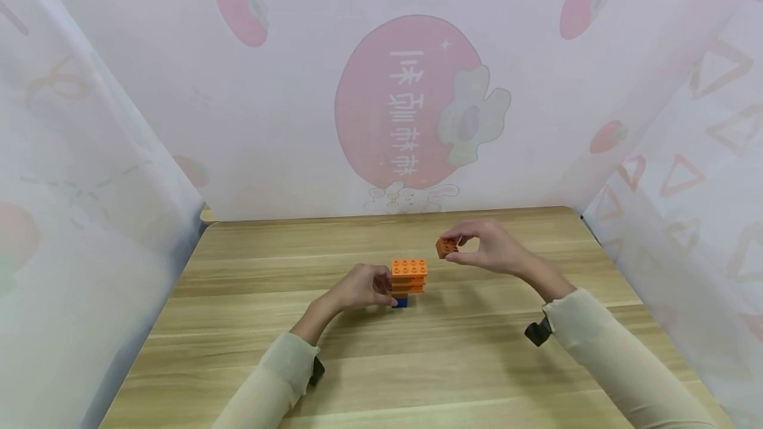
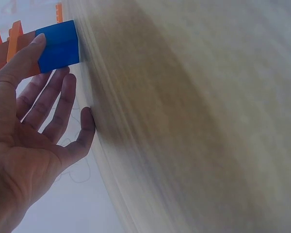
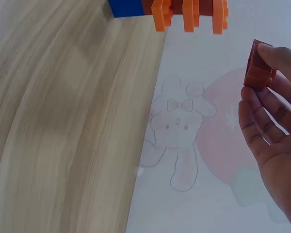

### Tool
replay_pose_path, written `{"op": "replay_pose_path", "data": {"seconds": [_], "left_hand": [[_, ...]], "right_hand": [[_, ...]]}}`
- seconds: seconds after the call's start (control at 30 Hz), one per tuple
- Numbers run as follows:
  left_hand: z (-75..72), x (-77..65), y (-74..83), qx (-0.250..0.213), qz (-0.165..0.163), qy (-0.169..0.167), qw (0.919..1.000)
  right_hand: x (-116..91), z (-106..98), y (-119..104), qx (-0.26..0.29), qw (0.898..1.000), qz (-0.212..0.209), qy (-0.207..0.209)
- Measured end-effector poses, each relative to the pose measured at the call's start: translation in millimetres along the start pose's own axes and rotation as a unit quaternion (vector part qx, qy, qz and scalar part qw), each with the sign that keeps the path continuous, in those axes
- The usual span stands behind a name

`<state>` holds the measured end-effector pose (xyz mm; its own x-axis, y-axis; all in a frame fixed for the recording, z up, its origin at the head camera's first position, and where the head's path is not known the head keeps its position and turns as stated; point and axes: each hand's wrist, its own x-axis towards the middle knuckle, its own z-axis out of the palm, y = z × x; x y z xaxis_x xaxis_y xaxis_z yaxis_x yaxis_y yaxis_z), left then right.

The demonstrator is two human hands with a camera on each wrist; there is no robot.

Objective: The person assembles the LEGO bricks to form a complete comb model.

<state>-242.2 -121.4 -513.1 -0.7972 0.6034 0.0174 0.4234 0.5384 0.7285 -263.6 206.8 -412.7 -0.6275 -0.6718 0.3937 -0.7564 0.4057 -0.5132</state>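
A stack of toy building bricks (image 1: pixel 408 267) stands upright on the table, with bright orange plates and brown-orange bricks alternating above a blue brick (image 2: pixel 60 46) at the bottom. From its left side my left hand (image 1: pixel 360 286) holds the stack low down. Its thumb lies where the blue brick meets the brown one, and fingers are on the far side. Up and to the right of the stack, my right hand (image 1: pixel 491 247) pinches a small brown-orange brick (image 3: pixel 258 65) between thumb and fingers, in the air and apart from the stack.
The wood-grain table (image 1: pixel 238 336) ends at a back edge against a pale printed curtain (image 1: pixel 286 118). More curtain hangs along the left and right sides. A black strap piece (image 1: pixel 539 332) sticks out at the right wrist.
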Motion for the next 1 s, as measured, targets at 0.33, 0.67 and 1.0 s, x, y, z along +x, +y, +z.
{"op": "replay_pose_path", "data": {"seconds": [0.33,0.67,1.0], "left_hand": [[-0.2,0.7,-1.4,0.006,-0.006,-0.001,1.0],[-2.2,1.5,0.0,0.002,-0.004,-0.003,1.0],[-1.3,1.6,-1.5,0.0,-0.004,-0.005,1.0]], "right_hand": [[14.2,14.2,-15.7,-0.003,1.0,-0.013,-0.006],[29.0,25.8,-26.6,0.021,0.999,-0.028,-0.017],[37.2,42.2,-31.7,0.03,0.998,-0.048,-0.015]]}}
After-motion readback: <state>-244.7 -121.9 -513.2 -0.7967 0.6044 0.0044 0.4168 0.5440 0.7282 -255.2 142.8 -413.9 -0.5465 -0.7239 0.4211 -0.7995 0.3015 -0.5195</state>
